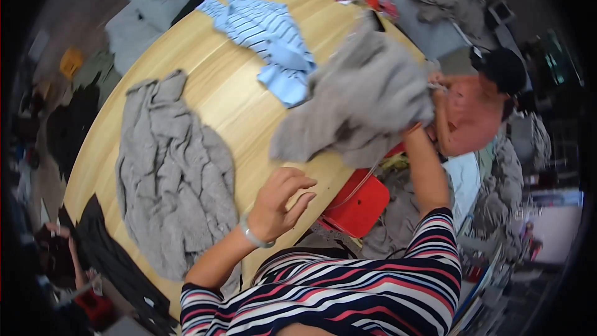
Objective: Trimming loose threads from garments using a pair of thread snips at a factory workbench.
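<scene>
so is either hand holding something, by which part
Left hand: nothing. Right hand: hidden at the right edge of the blurred grey cloth; grip not visible.

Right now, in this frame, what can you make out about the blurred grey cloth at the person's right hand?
The grey cloth looks soft and fleecy, plain brownish grey, bunched in loose folds with an uneven outline. Blur hides any seams or sleeves. It spreads over the right part of the wooden table, right of the blue striped garment; whether those two touch is unclear. The right hand meets its lower-right side, mostly hidden there, so its grip cannot be read.
</scene>
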`<action>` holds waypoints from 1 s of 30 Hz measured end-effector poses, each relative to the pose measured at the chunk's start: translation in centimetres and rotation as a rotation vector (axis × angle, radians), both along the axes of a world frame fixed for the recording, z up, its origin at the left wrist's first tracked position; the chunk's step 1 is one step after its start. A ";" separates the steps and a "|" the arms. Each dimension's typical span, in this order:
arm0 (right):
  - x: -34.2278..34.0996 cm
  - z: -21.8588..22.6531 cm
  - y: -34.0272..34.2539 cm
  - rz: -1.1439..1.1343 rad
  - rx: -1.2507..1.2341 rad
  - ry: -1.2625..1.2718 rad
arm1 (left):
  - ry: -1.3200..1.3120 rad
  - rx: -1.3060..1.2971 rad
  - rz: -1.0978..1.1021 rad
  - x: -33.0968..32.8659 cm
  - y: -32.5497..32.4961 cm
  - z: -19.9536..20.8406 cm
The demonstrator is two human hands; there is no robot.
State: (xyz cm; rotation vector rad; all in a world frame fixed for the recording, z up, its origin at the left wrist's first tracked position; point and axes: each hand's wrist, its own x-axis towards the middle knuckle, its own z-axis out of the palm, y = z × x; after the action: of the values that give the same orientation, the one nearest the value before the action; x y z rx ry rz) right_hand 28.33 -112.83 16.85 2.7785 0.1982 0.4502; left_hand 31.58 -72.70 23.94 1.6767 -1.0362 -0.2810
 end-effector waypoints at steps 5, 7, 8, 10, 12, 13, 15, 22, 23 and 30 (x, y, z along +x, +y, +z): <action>8.4 1.3 -7.1 -0.626 1.986 -0.122 | -0.007 0.147 0.084 -0.8 2.7 -6.6; 9.8 -1.7 -3.2 -0.691 1.921 0.075 | -0.124 0.411 0.342 -1.5 7.8 -9.2; 9.9 -2.1 0.6 -0.579 1.844 0.295 | -0.188 0.548 0.503 -2.2 10.9 -10.5; 8.4 -3.2 5.4 -0.467 1.764 0.503 | -0.304 0.813 0.783 -2.9 15.2 -12.3; 7.1 -4.1 9.8 -0.289 1.653 0.700 | -0.332 0.976 0.952 -3.2 18.7 -14.2; 6.9 -4.5 13.0 -0.243 1.556 0.766 | -0.270 1.000 1.041 -3.6 20.9 -15.5; 7.0 -5.3 18.8 -0.124 1.421 0.898 | -0.194 1.026 1.146 -4.6 23.2 -16.9; 5.8 -3.6 30.1 0.370 0.953 1.014 | -0.201 0.853 0.983 -6.8 22.8 -17.5; 5.8 -3.9 31.1 0.371 0.983 1.135 | -0.239 0.851 1.018 -7.4 23.3 -18.1; 4.1 -6.2 32.9 0.501 0.913 1.064 | -0.233 1.011 1.070 -9.2 22.8 -15.5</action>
State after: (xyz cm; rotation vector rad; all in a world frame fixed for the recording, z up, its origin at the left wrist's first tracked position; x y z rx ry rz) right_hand 32.46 -79.95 10.62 3.4864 1.1767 -1.1994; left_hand 22.35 -49.92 8.48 2.9644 0.0586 0.1550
